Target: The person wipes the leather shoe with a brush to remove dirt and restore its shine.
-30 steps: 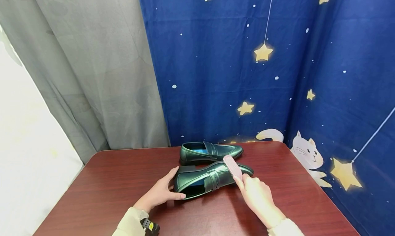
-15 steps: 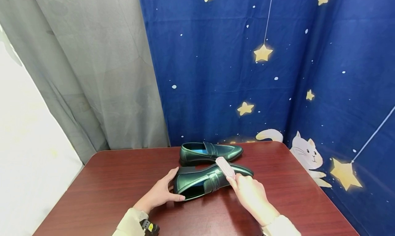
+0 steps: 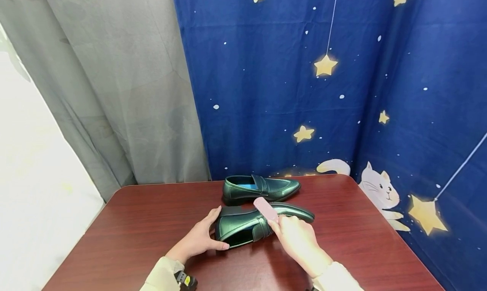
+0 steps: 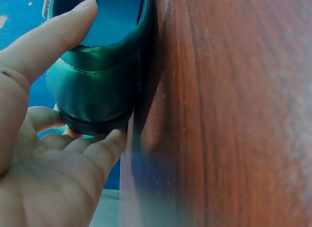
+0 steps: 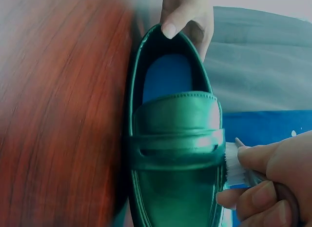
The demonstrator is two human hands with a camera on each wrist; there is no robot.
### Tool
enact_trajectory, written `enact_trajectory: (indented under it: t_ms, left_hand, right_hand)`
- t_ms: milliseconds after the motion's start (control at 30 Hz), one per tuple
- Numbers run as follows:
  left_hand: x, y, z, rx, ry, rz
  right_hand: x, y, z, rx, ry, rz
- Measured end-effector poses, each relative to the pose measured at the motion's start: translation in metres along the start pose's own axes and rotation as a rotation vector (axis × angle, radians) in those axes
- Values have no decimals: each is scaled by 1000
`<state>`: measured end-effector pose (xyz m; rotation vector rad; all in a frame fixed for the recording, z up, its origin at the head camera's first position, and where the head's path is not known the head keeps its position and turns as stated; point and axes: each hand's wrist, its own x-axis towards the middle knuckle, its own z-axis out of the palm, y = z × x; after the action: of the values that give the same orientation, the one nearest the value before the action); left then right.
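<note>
A shiny dark green loafer lies tipped on its side, its opening toward me and its toe to the right. My left hand grips its heel; in the left wrist view the thumb hooks over the heel rim and the fingers curl under the heel. My right hand holds a pink brush by its handle. White bristles press against the loafer's upper side beside the strap, in the right wrist view. Behind it, the matching loafer stands upright.
The red-brown wooden table has its far edge just behind the second loafer. A grey curtain and a blue star-patterned curtain hang beyond it. A small black device sits at the left wrist.
My right hand has slid the brush leftward along the loafer's upper side, from near the toe to the strap. The left hand and both loafers have stayed in place.
</note>
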<state>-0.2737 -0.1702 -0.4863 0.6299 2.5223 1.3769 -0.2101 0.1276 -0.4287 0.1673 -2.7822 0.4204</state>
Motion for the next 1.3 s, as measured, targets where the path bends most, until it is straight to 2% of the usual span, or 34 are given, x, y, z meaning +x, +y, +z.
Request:
enact_trajectory:
  t_ms: [500, 800, 1100, 1300]
  left_hand:
    - [0, 1, 0, 32, -3, 1]
    - [-1, 2, -1, 66, 8, 2]
    - [-1, 0, 1, 68, 2, 4]
    - [-2, 1, 0, 50, 0, 10]
  right_hand:
    - [2, -29, 8, -21, 37, -73]
    - [2, -47, 18, -90, 49, -118]
    - [0, -65, 24, -111, -26, -128]
    - [-2, -73, 30, -125, -21, -153]
